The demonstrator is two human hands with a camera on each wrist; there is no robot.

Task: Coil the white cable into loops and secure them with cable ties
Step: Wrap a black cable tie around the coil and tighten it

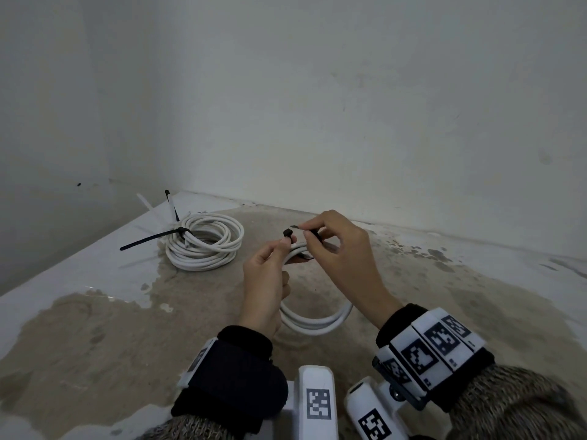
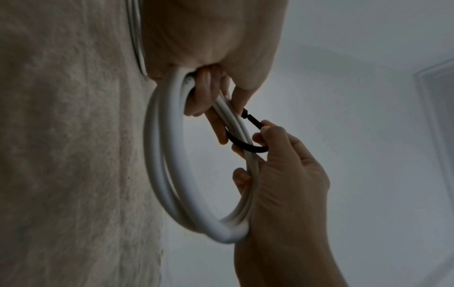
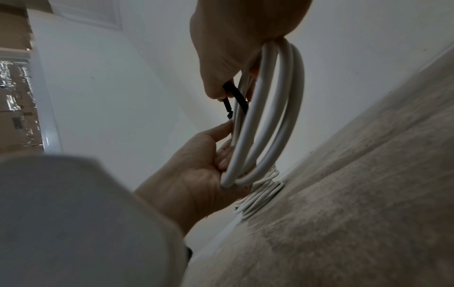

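I hold a small coil of white cable (image 1: 317, 322) upright above the surface. My left hand (image 1: 285, 243) grips the top of the coil and pinches the head of a black cable tie (image 1: 287, 232) against it. The tie (image 2: 245, 146) loops round the bundled strands. My right hand (image 1: 309, 232) pinches the tie's tail close to the head, its other fingers curled behind the coil. In the right wrist view the tie (image 3: 236, 96) crosses the coil (image 3: 270, 116) just under my right hand (image 3: 221, 97), with my left hand (image 3: 222, 153) below.
A second, larger white cable coil (image 1: 206, 246) lies at the back left, bound by a black tie (image 1: 149, 241) whose long tail sticks out left. Loose white ties (image 1: 149, 204) lie behind it. Walls close off the far side; the surface (image 1: 95, 328) is worn and stained.
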